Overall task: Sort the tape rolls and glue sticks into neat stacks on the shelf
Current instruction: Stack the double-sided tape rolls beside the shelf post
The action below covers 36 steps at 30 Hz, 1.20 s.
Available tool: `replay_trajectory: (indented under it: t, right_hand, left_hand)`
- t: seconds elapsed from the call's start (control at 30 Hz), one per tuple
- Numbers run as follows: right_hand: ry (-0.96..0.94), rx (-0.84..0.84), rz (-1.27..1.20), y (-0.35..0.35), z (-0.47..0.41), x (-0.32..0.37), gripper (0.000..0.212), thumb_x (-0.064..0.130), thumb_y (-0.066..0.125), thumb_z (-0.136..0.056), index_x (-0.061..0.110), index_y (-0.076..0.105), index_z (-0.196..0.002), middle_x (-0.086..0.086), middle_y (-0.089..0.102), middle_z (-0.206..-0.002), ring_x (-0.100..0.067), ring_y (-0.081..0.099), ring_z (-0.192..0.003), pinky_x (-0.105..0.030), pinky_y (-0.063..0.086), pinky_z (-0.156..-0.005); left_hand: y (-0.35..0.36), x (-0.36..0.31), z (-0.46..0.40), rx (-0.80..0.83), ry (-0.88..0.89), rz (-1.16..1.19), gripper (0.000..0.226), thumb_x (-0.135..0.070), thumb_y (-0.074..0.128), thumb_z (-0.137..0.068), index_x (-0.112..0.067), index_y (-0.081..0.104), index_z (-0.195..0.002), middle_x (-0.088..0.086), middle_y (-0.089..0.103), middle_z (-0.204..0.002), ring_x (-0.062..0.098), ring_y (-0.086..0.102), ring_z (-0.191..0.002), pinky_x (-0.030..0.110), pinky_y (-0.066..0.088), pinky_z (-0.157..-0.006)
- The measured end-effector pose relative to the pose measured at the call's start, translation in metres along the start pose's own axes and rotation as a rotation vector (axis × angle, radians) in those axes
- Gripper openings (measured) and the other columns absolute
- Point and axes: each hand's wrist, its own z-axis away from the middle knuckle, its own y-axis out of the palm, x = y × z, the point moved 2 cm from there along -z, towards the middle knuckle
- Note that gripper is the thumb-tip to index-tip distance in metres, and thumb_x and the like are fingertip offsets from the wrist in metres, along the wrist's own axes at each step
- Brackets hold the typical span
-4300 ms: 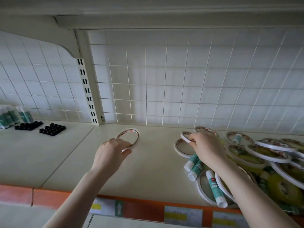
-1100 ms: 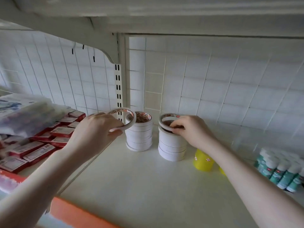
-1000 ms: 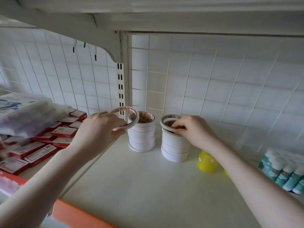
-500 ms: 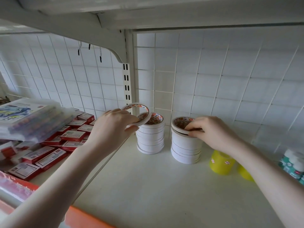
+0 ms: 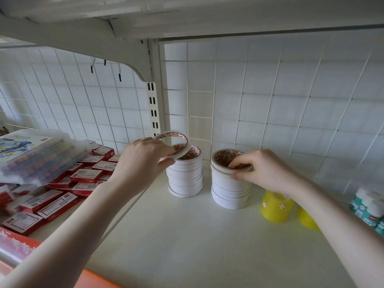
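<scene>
left hand [image 5: 143, 161]: grip clenched on one thin tape roll [image 5: 173, 144], pinched between thumb and fingers, tilted, just above the left stack [image 5: 185, 175] at 12 o'clock on the shelf [image 5: 187, 235]. right hand [image 5: 264, 170]: grip pinches the top roll [image 5: 220, 163] of the right stack [image 5: 229, 188], fingertips inside its core, thumb outside. two tape stacks, close together. two yellow cups [image 5: 275, 206] at 3 o'clock. glue sticks [image 5: 368, 206] at far 3 o'clock, count unclear. red boxes [image 5: 83, 175] at 9 o'clock.
</scene>
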Motion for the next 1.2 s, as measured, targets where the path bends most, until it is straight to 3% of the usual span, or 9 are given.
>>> replay_trajectory:
  t: [0.2,0.53,0.67,0.93,1.07,1.2]
  right_hand:
    - [0.011,-0.006,-0.012,0.003,-0.001,-0.001,0.018,0.016,0.072,-0.08,0.023,0.072,-0.097,0.008,0.07,-0.096,-0.011,0.061,-0.092,-0.028,0.046,-0.085]
    - [-0.047,-0.016,0.028,0.002,0.002,-0.007,0.021,0.014,0.068,-0.083,0.022,0.072,-0.101,0.006,0.069,-0.098,-0.014,0.059,-0.091,-0.029,0.044,-0.083]
    - [-0.075,-0.054,0.022,0.002,0.003,-0.008,0.02,0.013,0.069,-0.081,0.022,0.073,-0.099,0.006,0.069,-0.093,-0.015,0.059,-0.089,-0.032,0.045,-0.083]
    - [-0.138,-0.122,0.028,0.006,0.007,-0.01,0.024,0.015,0.072,-0.08,0.018,0.073,-0.104,0.004,0.07,-0.099,-0.015,0.06,-0.095,-0.023,0.039,-0.083]
    - [-0.12,-0.15,0.015,0.006,0.009,-0.013,0.024,0.017,0.07,-0.082,0.019,0.072,-0.106,0.005,0.069,-0.101,-0.014,0.06,-0.096,-0.028,0.043,-0.087]
    - [-0.128,-0.174,0.015,0.009,0.01,-0.013,0.021,0.014,0.07,-0.082,0.018,0.073,-0.102,0.005,0.07,-0.098,-0.016,0.061,-0.095,-0.031,0.045,-0.085]
  left_hand:
    - [0.007,0.0,-0.005,0.019,-0.025,0.015,0.007,-0.017,0.074,-0.076,-0.013,0.069,-0.076,0.0,0.061,-0.066,0.028,0.057,-0.068,0.029,0.034,-0.06]
    - [0.013,-0.002,-0.011,0.044,-0.018,0.019,0.006,-0.018,0.073,-0.078,-0.017,0.071,-0.083,0.002,0.065,-0.072,0.029,0.058,-0.074,0.033,0.043,-0.063]
    - [0.019,0.001,-0.015,0.121,-0.042,0.022,0.01,-0.026,0.066,-0.084,-0.021,0.07,-0.092,-0.001,0.068,-0.085,0.024,0.058,-0.086,0.034,0.045,-0.072]
    - [0.03,0.004,-0.024,0.289,-0.085,0.049,0.015,-0.029,0.062,-0.088,-0.023,0.068,-0.1,-0.007,0.065,-0.097,0.017,0.056,-0.096,0.028,0.038,-0.072]
    - [0.034,0.006,-0.027,0.343,-0.112,0.117,0.017,-0.028,0.063,-0.087,-0.028,0.068,-0.103,-0.01,0.065,-0.098,0.015,0.055,-0.095,0.033,0.045,-0.08]
    - [0.035,0.01,-0.031,0.397,-0.126,0.162,0.016,-0.029,0.064,-0.086,-0.033,0.069,-0.101,-0.017,0.064,-0.093,0.007,0.055,-0.089,0.029,0.046,-0.081]
